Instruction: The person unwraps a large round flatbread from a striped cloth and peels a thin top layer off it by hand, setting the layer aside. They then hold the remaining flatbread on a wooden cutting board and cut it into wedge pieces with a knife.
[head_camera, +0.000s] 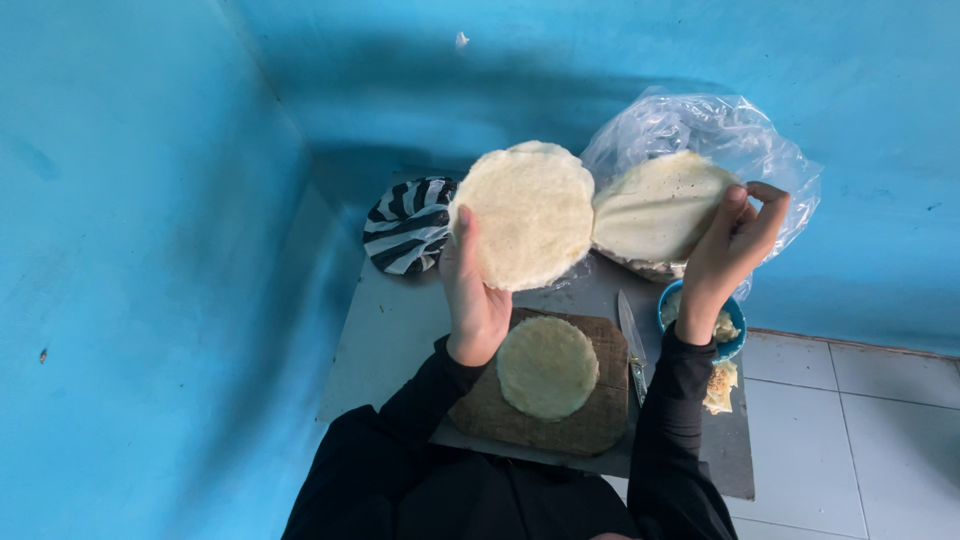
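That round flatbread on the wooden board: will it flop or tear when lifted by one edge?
The flatbread on the board probably holds fairly stiff: the matching flatbread stands upright in the left hand without drooping. It looks thin and light. Its uneven rim may crumble.

- Walls: bright blue, filling the left and top of the frame.
- Flatbreads: pale cream.
- Cloth, centre: black-and-white stripes.
- Board: brown.
- Bowl, right: blue.
- Sleeves: black.
- Floor tiles, lower right: white.
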